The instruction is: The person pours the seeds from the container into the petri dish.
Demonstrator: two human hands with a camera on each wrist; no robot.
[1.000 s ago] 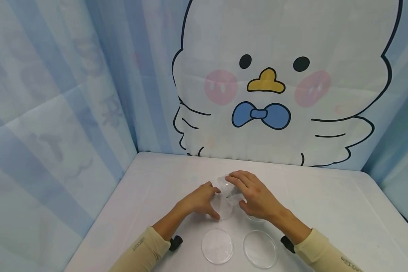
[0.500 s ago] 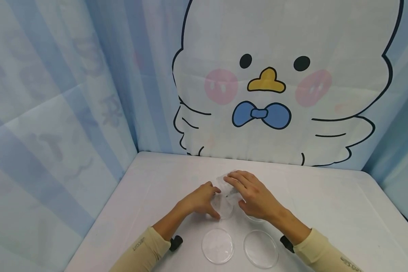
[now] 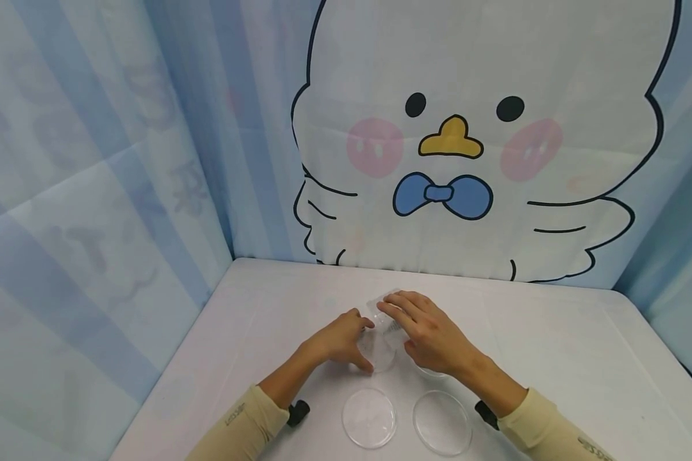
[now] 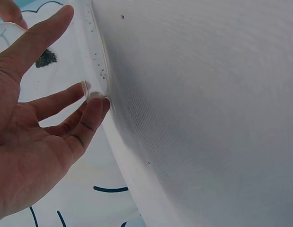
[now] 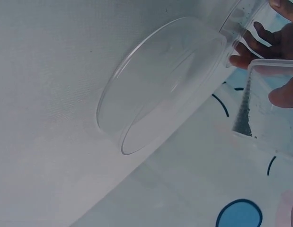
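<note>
My left hand [image 3: 341, 337] curves round the left side of a clear petri dish [image 3: 383, 362], its fingertips at the rim. A few dark specks lie in that dish [image 4: 98, 59] in the left wrist view. Just above its far side, my right hand [image 3: 438, 333] grips a clear plastic box [image 3: 378, 308], tilted. Dark fine grains [image 5: 244, 118] are gathered along one side of the box in the right wrist view. A second petri dish [image 5: 160, 80] stands beneath my right hand, which partly hides it in the head view.
Two more clear petri dishes stand nearer me, one on the left [image 3: 369, 419] and one on the right [image 3: 441, 422]. All rest on a white-covered table [image 3: 553, 346]. A cartoon-printed curtain [image 3: 450, 237] rises behind the table's far edge.
My right hand has shifted very slightly left and tipped the box a little; the dark patch of grains shows less in the head view. My left hand and the dishes stay put.
</note>
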